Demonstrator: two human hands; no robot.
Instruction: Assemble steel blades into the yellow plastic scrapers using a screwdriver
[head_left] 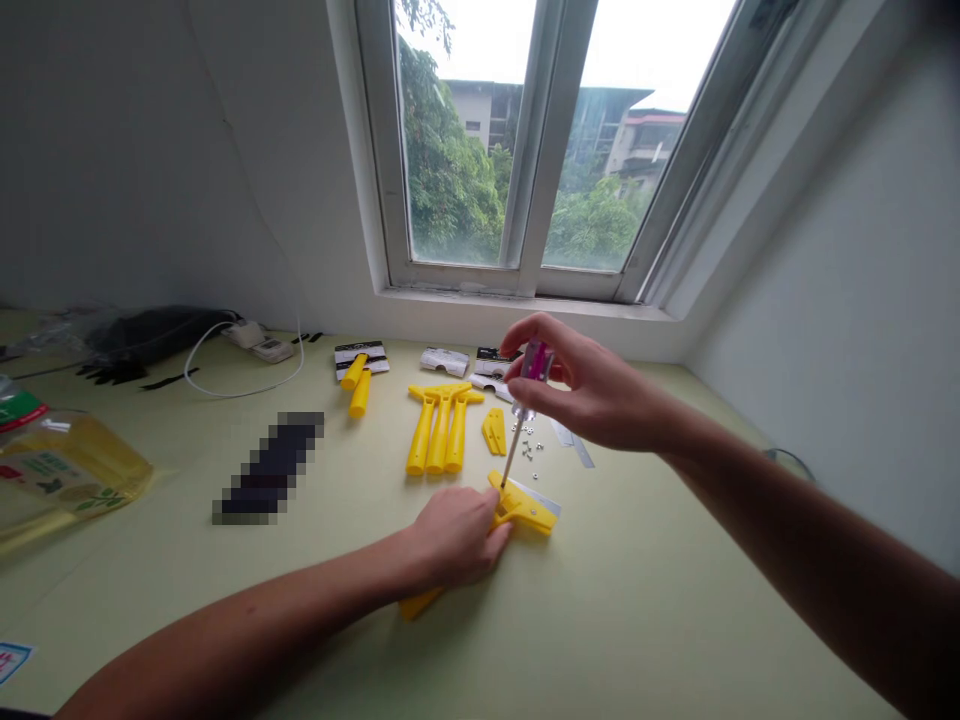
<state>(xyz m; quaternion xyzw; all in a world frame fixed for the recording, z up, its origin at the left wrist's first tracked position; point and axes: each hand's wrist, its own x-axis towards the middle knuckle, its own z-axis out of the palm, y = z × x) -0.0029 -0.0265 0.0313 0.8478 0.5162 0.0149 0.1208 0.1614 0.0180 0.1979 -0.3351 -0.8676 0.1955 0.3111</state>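
Note:
My left hand (pixel 461 535) is wrapped round a yellow scraper (pixel 536 512), pressing it near the table top; its handle end pokes out below my wrist. A strip of metal blade shows along the scraper head's far edge. My right hand (pixel 574 385) grips a screwdriver (pixel 535 365) by its clear and magenta handle. The shaft slants down, and its tip meets the scraper head beside my left thumb. Whether a screw sits under the tip is too small to tell. Small screws and nuts (pixel 529 447) lie scattered just beyond the scraper, near a loose yellow head piece (pixel 494 431).
Several yellow scraper handles (pixel 442 430) lie side by side, with two more pieces (pixel 358 385) behind left. Metal blades (pixel 574 440) and printed cards (pixel 444 360) lie farther back. An oil bottle (pixel 67 465), a pixelated dark object (pixel 270 470) and a white cable (pixel 240 392) are left.

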